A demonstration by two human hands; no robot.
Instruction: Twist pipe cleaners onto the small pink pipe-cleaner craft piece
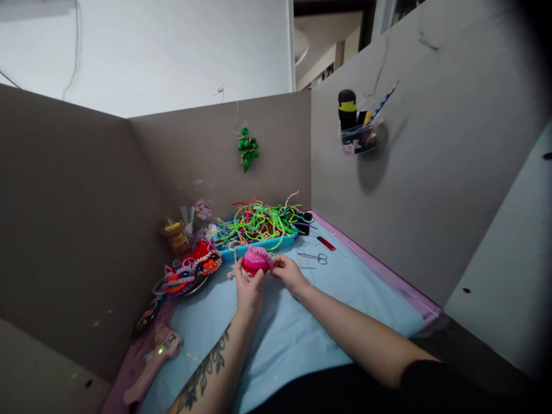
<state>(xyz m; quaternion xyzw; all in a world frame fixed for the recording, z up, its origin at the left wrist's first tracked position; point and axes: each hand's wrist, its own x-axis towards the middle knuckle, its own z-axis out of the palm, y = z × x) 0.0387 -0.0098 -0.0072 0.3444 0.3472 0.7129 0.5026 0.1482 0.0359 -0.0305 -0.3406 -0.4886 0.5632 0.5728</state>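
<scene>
A pink and red craft piece (pixel 256 260), which looks made of coiled pipe cleaners, is held above the table in front of the blue tray. My left hand (pixel 249 286) grips its lower left side between thumb and fingers. At its right edge, my right hand (pixel 290 272) has its fingers pinched together on the rim; any small strand between them is too small to make out. Scissors (pixel 318 258) lie on the cloth just beyond my right hand. Loose pipe cleaners (pixel 263 223) in green, red, yellow and blue heap up behind the piece.
The heap overflows a blue tray (pixel 280 244). Left of it sit finished colourful pieces (pixel 181 277) on a plate, a brown cup (pixel 176 236) and a pink glue gun (pixel 155 362) with a green light. Grey panels enclose the table; a pen holder (pixel 359 138) hangs right.
</scene>
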